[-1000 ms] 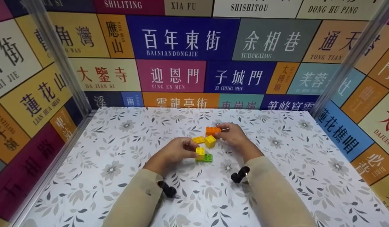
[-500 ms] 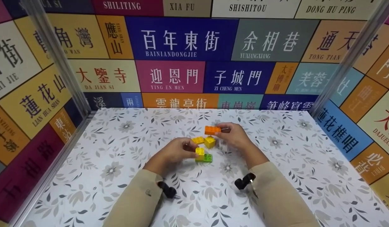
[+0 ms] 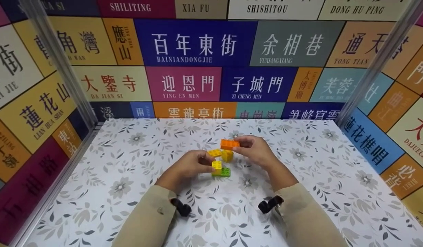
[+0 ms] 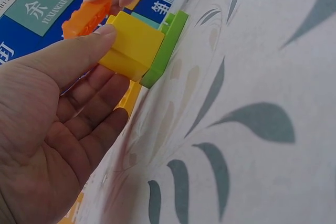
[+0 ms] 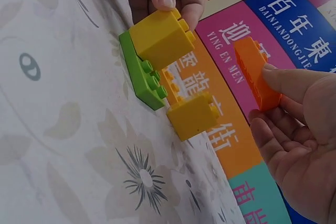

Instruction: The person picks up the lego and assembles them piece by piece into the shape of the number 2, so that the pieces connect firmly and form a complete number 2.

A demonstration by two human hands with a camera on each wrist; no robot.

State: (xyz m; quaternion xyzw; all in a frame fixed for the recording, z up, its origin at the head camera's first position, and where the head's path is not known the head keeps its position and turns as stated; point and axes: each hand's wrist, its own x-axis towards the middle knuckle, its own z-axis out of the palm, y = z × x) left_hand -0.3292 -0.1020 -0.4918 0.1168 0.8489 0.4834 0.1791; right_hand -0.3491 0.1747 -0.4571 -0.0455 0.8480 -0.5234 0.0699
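Observation:
My left hand [image 3: 192,164] pinches a yellow building block [image 4: 136,40] between thumb and fingers. That block sits on one end of a green building block [image 5: 140,80], whose other studs show bare. In my right hand [image 3: 256,151] is an orange building block [image 5: 254,74], pinched by one end and held above the table. In the head view it overlaps a second yellow block [image 3: 227,156] behind the green one. A flat yellow block [image 3: 214,153] lies just left of that second block, partly hidden in both wrist views.
The table [image 3: 129,212] wears a white cloth with grey leaves and flowers. Behind it stands a wall [image 3: 197,41] of coloured signs. Clear posts [image 3: 372,68] rise at the back corners. Each wrist carries a black camera mount [image 3: 269,204].
My right hand has brought the orange block slightly left and nearer, so it now overlaps the second yellow block in the head view. The left hand keeps its grip in place.

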